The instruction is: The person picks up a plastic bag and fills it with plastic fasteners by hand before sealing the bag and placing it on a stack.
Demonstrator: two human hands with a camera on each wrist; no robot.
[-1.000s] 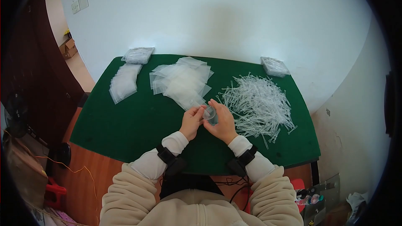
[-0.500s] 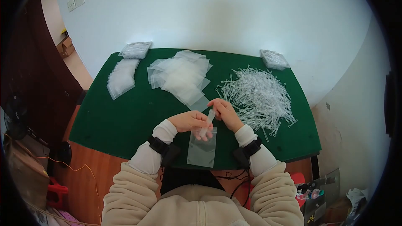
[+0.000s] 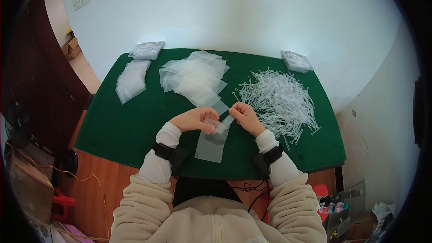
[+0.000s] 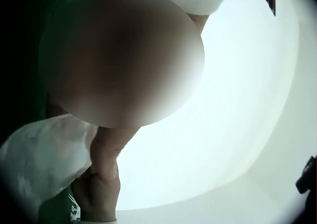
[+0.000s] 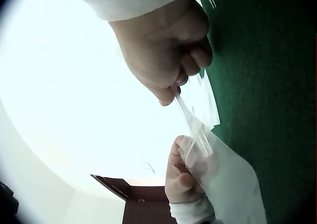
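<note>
A clear plastic bag [image 3: 209, 148] hangs from my left hand [image 3: 194, 120], whose thumb and fingers grip it near its upper end. My right hand [image 3: 247, 119] pinches the upper end of a few thin clear sticks [image 3: 227, 122]. In the right wrist view the sticks [image 5: 183, 106] slant from my right hand [image 5: 161, 50] into the upper part of the bag [image 5: 235, 182], beside my left hand [image 5: 183, 179]. A blurred oval hides much of the left wrist view, where the bag [image 4: 49, 159] shows at lower left.
On the green table [image 3: 121, 130], loose bags [image 3: 195, 78] lie in a pile beyond my hands, and a heap of clear sticks [image 3: 281, 103] lies to the right. A row of bags [image 3: 132, 82] is at the left. Filled packs [image 3: 147, 50] [image 3: 297, 61] sit at both back corners.
Since the earlier frames my hands have moved apart. My left hand has shifted left and up with the bag, and the sticks now reach into it from my right hand.
</note>
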